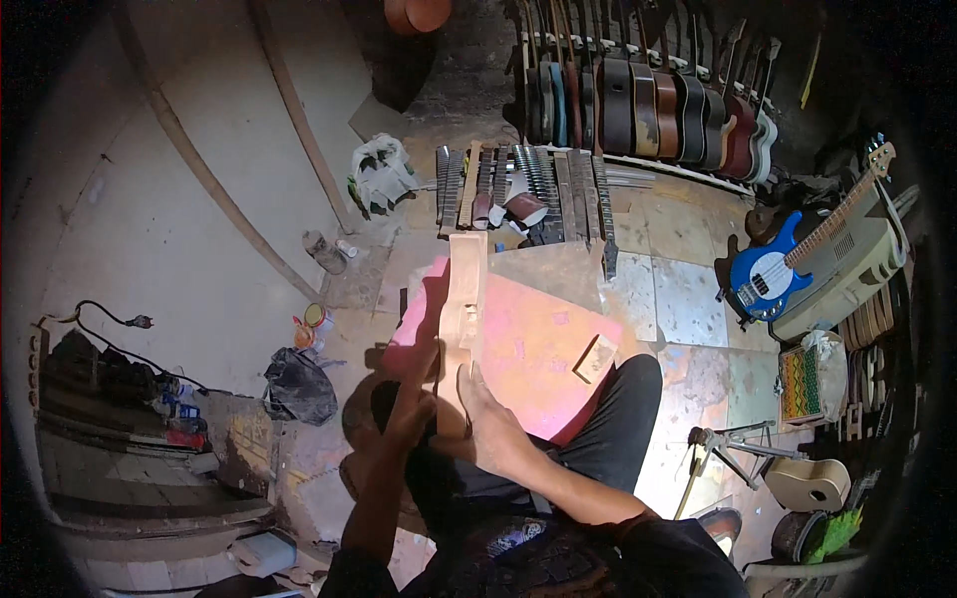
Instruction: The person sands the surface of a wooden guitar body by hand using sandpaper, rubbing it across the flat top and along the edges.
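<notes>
A long, pale, bare-wood guitar neck (464, 284) stretches away from my lap over a pink board (533, 349). My left hand (407, 414), mostly in shadow, is closed on its near left side. Around the near right side wraps my right hand (495, 429), with its thumb lying along the wood. Some fingers of both hands are hidden behind the piece. A small wooden block (598, 357) rests on the pink board's right corner, close to my bent knee.
Several dark fretted strips (578, 194) lie on the floor ahead. Behind them stands a rack of guitars (643, 110). At right, a blue bass guitar (768, 279) leans on a pale case (847, 264). A black plastic bag (301, 386) sits left, near the wall.
</notes>
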